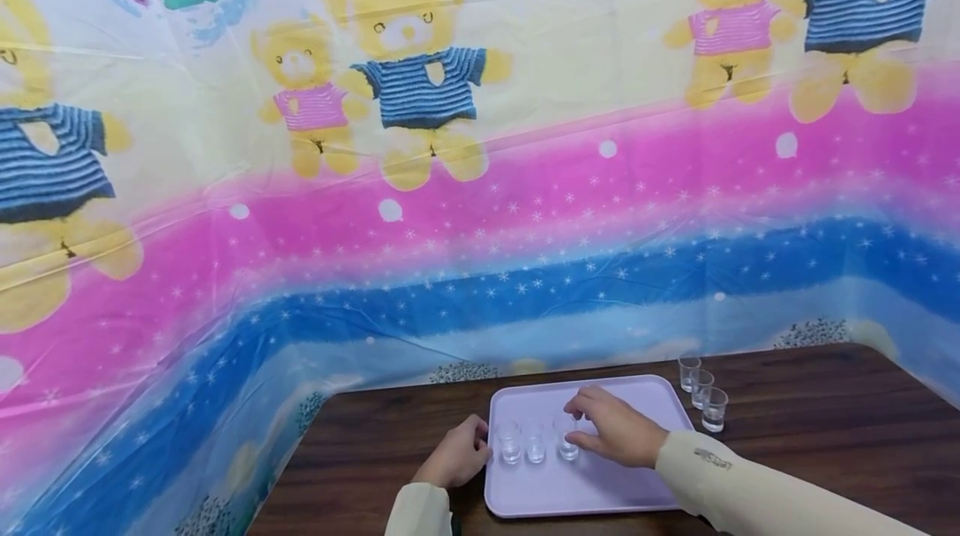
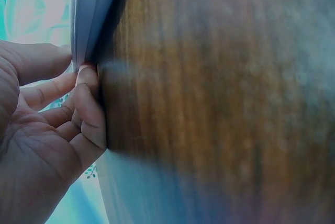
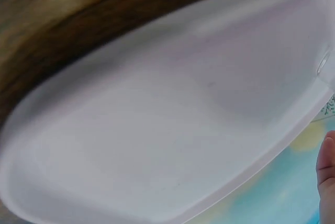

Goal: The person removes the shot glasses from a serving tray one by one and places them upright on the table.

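A lilac tray [image 1: 585, 496] lies on the wooden table. My left hand [image 1: 459, 451] grips its left edge; in the left wrist view the thumb [image 2: 44, 59] presses one side of the rim and curled fingers meet the other. Over the tray, my right hand [image 1: 618, 429] has thumb and fingers curved about a small clear shot glass [image 1: 568, 449], whose upper part is partly hidden. Left of it on the tray stand other shot glasses [image 1: 535, 448], [image 1: 511, 450] close together. The right wrist view shows a fingertip [image 3: 326, 164] and part of a clear glass [image 3: 328, 69].
Three shot glasses [image 1: 715, 411] stand in a slanting row on the dark wooden table [image 1: 810, 428], just beyond the tray's right edge. A printed cloth [image 1: 555, 227] with teddy bears hangs behind the table and along its sides.
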Demonstrator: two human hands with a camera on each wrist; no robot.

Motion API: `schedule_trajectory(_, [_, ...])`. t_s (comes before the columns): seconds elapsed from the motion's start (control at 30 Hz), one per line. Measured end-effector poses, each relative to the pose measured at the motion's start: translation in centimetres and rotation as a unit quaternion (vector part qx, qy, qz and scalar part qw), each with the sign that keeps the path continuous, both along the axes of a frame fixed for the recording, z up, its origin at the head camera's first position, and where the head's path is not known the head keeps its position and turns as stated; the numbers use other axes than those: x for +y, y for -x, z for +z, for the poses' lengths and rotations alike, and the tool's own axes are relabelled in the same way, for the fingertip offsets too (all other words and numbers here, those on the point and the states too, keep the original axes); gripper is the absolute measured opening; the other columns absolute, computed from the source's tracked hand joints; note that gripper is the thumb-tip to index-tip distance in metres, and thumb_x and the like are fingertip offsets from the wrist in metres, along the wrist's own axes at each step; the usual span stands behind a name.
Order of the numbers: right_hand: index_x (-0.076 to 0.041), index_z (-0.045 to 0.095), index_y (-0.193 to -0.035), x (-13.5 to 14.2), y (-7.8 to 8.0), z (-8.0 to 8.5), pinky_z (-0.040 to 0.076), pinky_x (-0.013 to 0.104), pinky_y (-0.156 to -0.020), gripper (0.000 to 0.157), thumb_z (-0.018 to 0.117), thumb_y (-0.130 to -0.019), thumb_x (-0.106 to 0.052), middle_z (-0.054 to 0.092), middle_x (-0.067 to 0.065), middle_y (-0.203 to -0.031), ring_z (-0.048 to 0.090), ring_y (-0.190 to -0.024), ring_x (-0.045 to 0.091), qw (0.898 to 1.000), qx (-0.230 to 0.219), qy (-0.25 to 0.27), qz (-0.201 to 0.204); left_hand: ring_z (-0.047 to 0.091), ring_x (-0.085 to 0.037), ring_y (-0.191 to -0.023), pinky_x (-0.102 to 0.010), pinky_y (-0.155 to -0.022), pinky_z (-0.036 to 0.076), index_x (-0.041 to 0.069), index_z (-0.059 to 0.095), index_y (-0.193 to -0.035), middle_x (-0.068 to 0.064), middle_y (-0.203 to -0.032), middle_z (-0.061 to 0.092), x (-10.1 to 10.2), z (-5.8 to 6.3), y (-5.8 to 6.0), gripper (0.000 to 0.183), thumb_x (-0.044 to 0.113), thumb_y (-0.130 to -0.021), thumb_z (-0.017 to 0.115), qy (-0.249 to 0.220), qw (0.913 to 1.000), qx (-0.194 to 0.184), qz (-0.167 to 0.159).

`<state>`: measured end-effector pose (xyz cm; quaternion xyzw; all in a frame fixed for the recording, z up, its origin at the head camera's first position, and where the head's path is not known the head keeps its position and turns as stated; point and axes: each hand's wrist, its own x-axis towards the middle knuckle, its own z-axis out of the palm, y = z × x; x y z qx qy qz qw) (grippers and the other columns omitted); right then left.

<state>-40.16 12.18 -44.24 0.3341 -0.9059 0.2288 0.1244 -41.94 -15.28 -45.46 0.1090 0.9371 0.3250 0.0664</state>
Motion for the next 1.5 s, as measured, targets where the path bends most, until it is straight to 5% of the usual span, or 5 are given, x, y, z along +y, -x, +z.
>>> schedule_trajectory(0.33, [-0.008,0.062,-0.099,-0.1,0.5,-0.1,0.044,0.026,-0.068,0.023,0.070,-0.085,-0.023,0.050,-0.006,-0.085,0.046,-0.078,0.006,1.000,0.007,0.004,0.011,0.052,-0.020,-0.068,-0.037,-0.062,0.043,0.003,0.052,-0.105,-0.006,-0.077,0.053,0.1,0.2,-0.1,0.018,0.003,-0.088,0.059,-0.002,1.0000,0.000,-0.006])
schedule_trajectory(0.7, [-0.010,0.061,-0.098,2.0,0.5,0.3,0.046,0.027,-0.068,0.022,0.071,-0.084,-0.023,0.054,-0.008,-0.084,0.052,-0.077,0.008,0.999,0.021,0.022,0.016,0.052,-0.021,-0.070,-0.038,-0.063,0.044,0.004,0.052,-0.106,-0.006,-0.079,0.053,0.1,0.2,0.0,0.019,0.003,-0.088,0.059,0.002,0.9999,-0.006,0.008])
schedule_trajectory(1.5, [-0.012,0.063,-0.099,12.8,-0.5,1.1,0.044,0.026,-0.061,0.020,0.072,-0.083,-0.021,0.051,-0.011,-0.081,0.050,-0.072,0.007,0.992,0.002,0.026,-0.120,0.052,-0.021,-0.068,-0.036,-0.061,0.045,0.002,0.052,-0.107,-0.007,-0.078,0.053,0.2,0.3,-0.2,0.021,0.002,-0.088,0.060,-0.006,1.0000,-0.003,0.000])
